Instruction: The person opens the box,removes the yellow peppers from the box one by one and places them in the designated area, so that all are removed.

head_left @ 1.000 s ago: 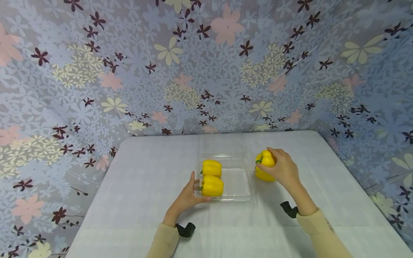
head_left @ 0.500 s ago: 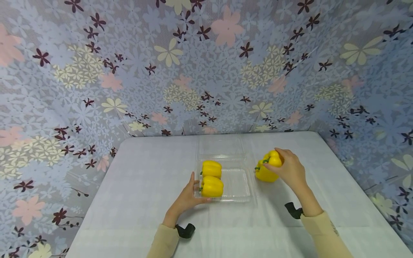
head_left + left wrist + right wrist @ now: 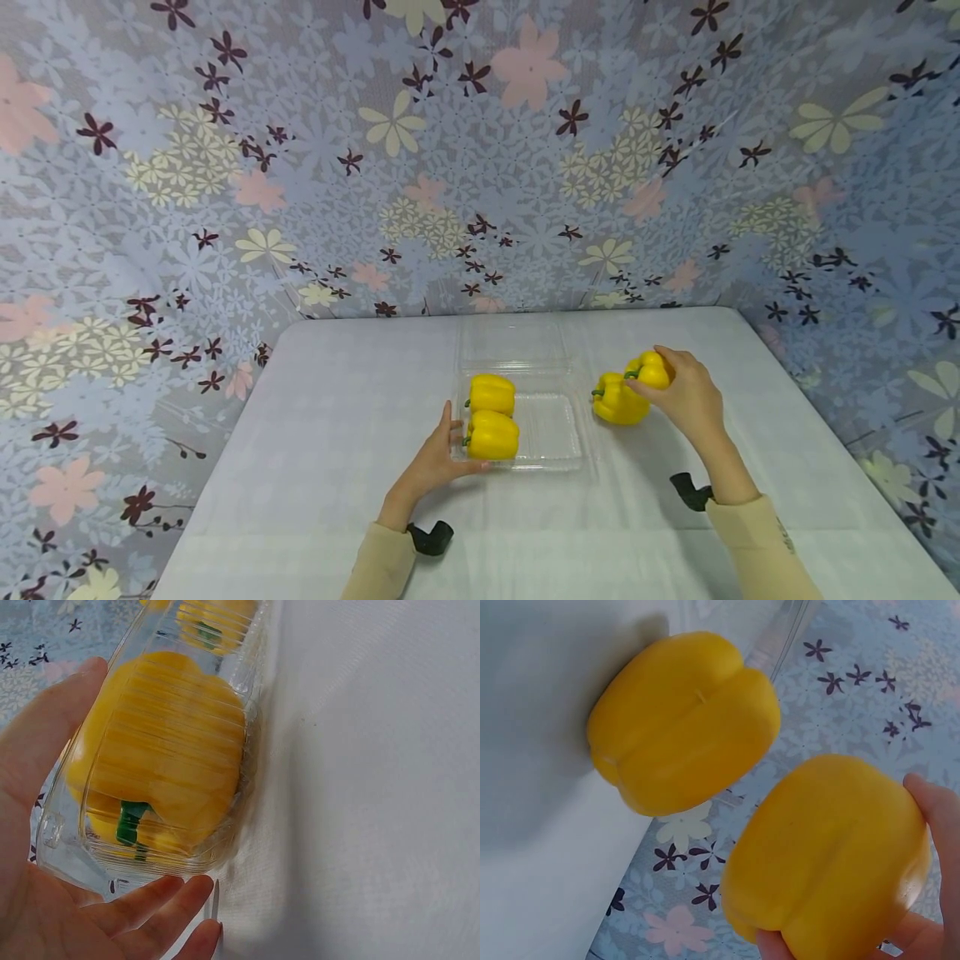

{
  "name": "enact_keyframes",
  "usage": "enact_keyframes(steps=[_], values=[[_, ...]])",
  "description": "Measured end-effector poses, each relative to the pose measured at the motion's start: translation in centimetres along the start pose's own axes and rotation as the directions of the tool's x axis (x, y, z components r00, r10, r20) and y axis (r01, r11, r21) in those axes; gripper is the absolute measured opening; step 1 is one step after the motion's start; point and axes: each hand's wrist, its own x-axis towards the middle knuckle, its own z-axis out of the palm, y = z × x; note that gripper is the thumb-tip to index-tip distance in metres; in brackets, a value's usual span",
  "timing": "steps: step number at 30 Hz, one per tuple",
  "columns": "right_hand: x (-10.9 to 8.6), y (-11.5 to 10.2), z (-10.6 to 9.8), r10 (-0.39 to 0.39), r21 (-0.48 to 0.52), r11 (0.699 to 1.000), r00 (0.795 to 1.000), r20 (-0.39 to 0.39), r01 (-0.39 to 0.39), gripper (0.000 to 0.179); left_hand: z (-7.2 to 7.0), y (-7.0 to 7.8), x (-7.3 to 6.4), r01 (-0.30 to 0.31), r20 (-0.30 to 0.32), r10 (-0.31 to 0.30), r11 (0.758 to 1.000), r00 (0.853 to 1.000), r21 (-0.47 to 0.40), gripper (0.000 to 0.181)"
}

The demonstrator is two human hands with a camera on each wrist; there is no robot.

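My right hand (image 3: 692,402) pinches a yellow bell pepper (image 3: 829,855) between thumb and fingers, its green stem facing left in the head view. Just left of it, another yellow bell pepper (image 3: 618,406) sits on the table, partly overlapped by the held one. A hinged clear plastic container (image 3: 551,427) lies with its lid (image 3: 513,343) folded back. In its left half are two more yellow bell peppers, a rear one (image 3: 492,393) and a front one (image 3: 492,435). My left hand (image 3: 429,458) holds the container's front left corner, thumb along the front wall and fingers at the left side.
White cloth covers the table (image 3: 337,400). Behind it rises a flower-patterned backdrop (image 3: 480,183), which also wraps both sides. A black wrist mount (image 3: 431,538) sits at the left cuff, and a similar mount (image 3: 690,492) at the right.
My right hand has carried its bell pepper rightward, uncovering more of the one on the table. The left hand and the container have stayed in place.
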Motion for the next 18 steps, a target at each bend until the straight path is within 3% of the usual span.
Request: enact_keyframes(steps=[18], values=[[0.0,2.3,0.3,0.068,-0.024,0.997,0.998,0.002,-0.068,0.079,0.0,0.0,0.0,-0.001,-0.002,0.001,1.0,1.0,0.006,0.121]])
